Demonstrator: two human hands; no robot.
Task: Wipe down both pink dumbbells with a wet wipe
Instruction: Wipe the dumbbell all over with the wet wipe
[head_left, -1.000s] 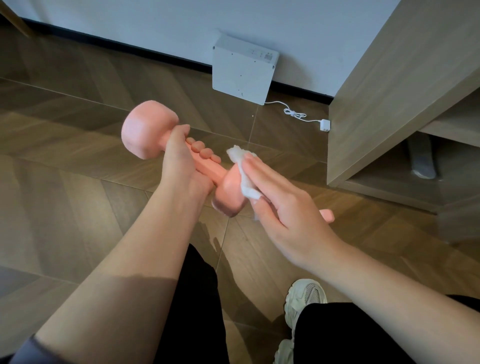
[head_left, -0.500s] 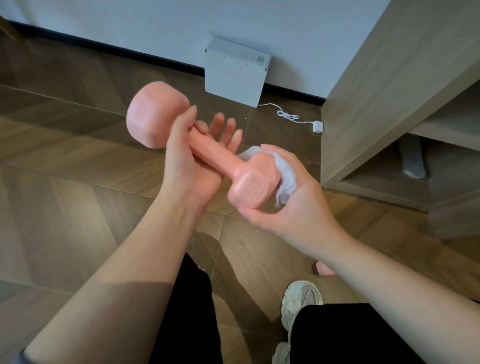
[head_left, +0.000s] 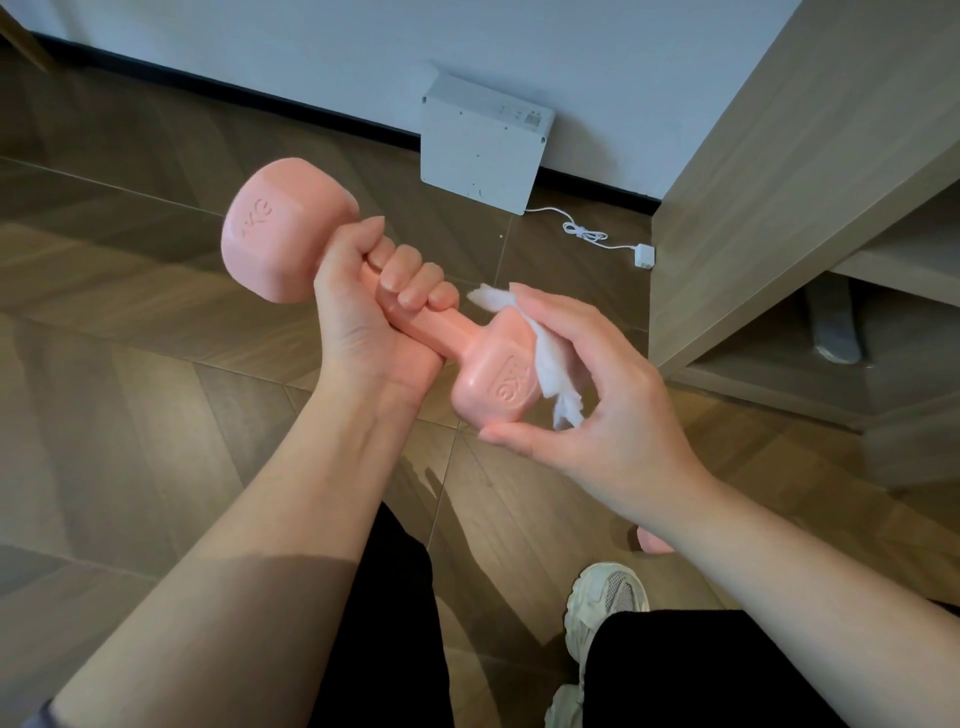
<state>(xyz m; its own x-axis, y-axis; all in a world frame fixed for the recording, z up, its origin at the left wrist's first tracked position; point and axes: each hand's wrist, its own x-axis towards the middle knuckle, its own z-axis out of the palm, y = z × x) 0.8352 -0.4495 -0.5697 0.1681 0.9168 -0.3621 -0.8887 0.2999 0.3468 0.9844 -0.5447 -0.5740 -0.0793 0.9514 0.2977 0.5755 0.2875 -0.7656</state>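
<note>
One pink dumbbell tilted midair; white wipe crumpled against near head; second dumbbell on floor.

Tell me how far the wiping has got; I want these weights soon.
Done: nothing can be confirmed; wiped surfaces look no different. In hand: the left hand grips the dumbbell by its bar while the right hand presses the wipe round its near end. Left: perhaps the far end, and the second dumbbell, a pink bit of it showing on the floor behind the right forearm.
</note>
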